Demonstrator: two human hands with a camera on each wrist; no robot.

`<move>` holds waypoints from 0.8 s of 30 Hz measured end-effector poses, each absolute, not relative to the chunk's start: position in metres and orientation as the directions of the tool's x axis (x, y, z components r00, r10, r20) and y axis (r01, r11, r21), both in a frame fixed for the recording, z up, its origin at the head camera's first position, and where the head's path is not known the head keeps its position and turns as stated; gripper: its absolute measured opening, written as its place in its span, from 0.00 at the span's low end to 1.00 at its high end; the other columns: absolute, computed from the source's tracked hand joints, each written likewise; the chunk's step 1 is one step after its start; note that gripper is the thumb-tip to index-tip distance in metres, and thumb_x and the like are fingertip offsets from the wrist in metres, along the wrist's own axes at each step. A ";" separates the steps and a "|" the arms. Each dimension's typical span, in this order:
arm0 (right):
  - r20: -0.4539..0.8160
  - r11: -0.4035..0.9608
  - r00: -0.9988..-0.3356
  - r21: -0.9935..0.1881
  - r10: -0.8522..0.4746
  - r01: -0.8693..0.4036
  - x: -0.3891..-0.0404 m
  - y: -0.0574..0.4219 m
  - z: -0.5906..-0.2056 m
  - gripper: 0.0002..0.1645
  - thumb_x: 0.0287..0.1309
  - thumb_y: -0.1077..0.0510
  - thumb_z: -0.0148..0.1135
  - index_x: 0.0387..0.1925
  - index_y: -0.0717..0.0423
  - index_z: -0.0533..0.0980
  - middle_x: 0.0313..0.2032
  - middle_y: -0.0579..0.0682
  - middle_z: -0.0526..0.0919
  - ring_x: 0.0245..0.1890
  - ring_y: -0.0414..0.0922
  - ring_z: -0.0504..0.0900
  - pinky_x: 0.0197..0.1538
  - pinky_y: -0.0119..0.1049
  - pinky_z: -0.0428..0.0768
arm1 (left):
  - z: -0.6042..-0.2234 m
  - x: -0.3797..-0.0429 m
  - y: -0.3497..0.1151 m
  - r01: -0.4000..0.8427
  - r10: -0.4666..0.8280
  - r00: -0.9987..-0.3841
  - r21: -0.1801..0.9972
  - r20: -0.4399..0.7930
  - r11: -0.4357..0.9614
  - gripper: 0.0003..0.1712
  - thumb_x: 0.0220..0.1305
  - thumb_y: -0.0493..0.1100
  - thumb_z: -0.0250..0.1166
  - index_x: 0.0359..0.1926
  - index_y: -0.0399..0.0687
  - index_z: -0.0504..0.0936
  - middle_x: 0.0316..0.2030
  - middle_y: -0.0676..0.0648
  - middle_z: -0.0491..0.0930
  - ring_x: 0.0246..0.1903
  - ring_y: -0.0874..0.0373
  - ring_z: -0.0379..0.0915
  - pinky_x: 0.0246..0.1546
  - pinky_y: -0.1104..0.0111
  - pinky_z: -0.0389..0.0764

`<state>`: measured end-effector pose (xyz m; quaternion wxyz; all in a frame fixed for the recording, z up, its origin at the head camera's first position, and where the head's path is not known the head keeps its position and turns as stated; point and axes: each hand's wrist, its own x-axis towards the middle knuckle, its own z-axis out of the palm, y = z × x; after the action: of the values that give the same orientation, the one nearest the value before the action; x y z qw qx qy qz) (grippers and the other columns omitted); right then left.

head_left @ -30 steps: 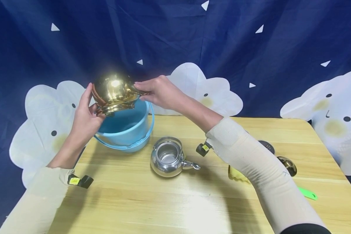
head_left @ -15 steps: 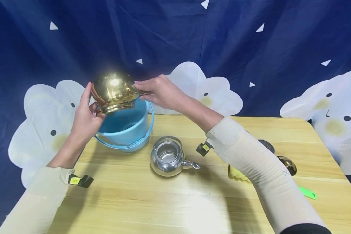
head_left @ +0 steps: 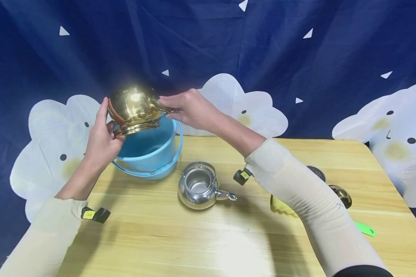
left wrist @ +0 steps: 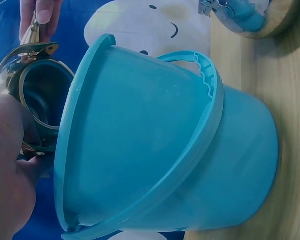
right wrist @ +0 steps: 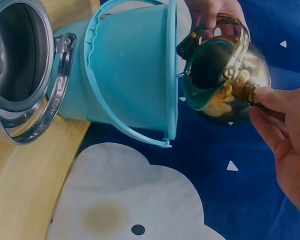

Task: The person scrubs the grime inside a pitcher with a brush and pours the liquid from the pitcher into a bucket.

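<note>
A shiny gold teapot (head_left: 135, 105) is tipped upside down over the light blue bucket (head_left: 152, 165), its open mouth facing down toward the inside. My left hand (head_left: 102, 136) grips it around the left side near the rim. On the other side my right hand (head_left: 194, 109) pinches its spout between thumb and fingers. In the right wrist view the gold teapot's dark, lidless opening (right wrist: 208, 65) shows beside the bucket rim. A silver teapot (head_left: 197, 200), also lidless, stands upright on the table in front of the bucket, its spout pointing right.
On the wooden table (head_left: 180, 238), partly behind my right sleeve, lie a dark perforated disc (head_left: 317, 173), a brown-gold dome-shaped lid (head_left: 340, 195), a yellow item with a wavy edge (head_left: 281, 206) and a green handle (head_left: 365, 229). A blue cloud-patterned curtain (head_left: 274, 46) hangs behind.
</note>
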<state>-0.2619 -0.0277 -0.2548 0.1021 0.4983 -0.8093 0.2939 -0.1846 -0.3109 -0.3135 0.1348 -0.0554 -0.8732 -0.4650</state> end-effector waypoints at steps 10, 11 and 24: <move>0.474 0.316 -0.474 -0.375 -0.742 -0.871 -0.261 -0.027 -0.255 0.25 0.62 0.63 0.71 0.61 0.60 0.79 0.63 0.55 0.81 0.63 0.49 0.83 0.62 0.34 0.83 | -0.315 -0.184 -0.311 0.229 -0.031 -0.953 0.781 0.303 0.581 0.67 0.55 0.14 0.52 0.83 0.68 0.34 0.84 0.55 0.43 0.64 0.62 0.70 0.29 0.79 0.67; 0.474 0.316 -0.474 -0.377 -0.742 -0.871 -0.261 -0.027 -0.254 0.25 0.62 0.62 0.71 0.61 0.60 0.80 0.63 0.55 0.81 0.63 0.49 0.83 0.62 0.33 0.83 | -0.315 -0.184 -0.311 0.228 -0.032 -0.953 0.782 0.302 0.581 0.67 0.55 0.14 0.52 0.83 0.68 0.34 0.84 0.54 0.43 0.64 0.61 0.70 0.29 0.79 0.67; 0.468 0.317 -0.478 -0.383 -0.743 -0.868 -0.259 -0.027 -0.252 0.26 0.62 0.62 0.71 0.62 0.59 0.79 0.64 0.55 0.80 0.64 0.48 0.83 0.61 0.32 0.83 | -0.315 -0.183 -0.310 0.233 -0.038 -0.950 0.788 0.308 0.570 0.67 0.56 0.15 0.52 0.83 0.69 0.33 0.83 0.53 0.46 0.65 0.60 0.71 0.29 0.79 0.67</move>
<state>-0.2587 -0.0268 -0.2516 0.1030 0.5003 -0.8049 0.3021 -0.1833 -0.3099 -0.3153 0.1471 -0.0558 -0.8737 -0.4604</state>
